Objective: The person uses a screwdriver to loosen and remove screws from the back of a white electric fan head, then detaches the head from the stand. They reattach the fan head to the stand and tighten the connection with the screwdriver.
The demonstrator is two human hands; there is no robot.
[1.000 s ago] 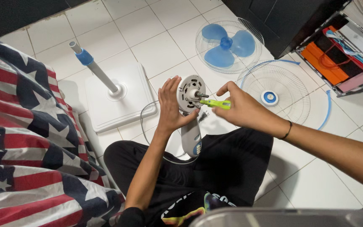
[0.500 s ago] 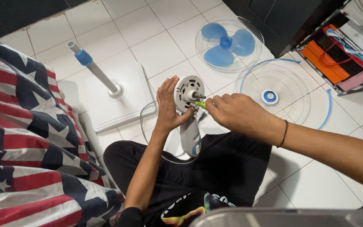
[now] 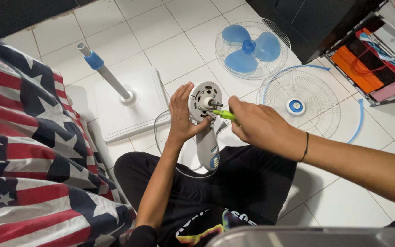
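Near the centre of the frame the left hand (image 3: 182,114) wraps around the round face of a white fan motor housing (image 3: 205,103), thumb hooked on its lower rim; the housing stands upright above the person's lap, its shaft pointing right; the right hand (image 3: 258,126) is closed on a green-handled screwdriver (image 3: 225,114), whose tip meets the housing just below the shaft; a white cord (image 3: 161,126) loops from the housing down toward the legs. Left of centre a white fan base with pole (image 3: 124,98) sits on the tiled floor (image 3: 179,41); at upper right lie a grille with blue blades (image 3: 250,48) and, just below it, a front grille (image 3: 298,107); a flag-patterned cloth (image 3: 28,155) fills the left edge.
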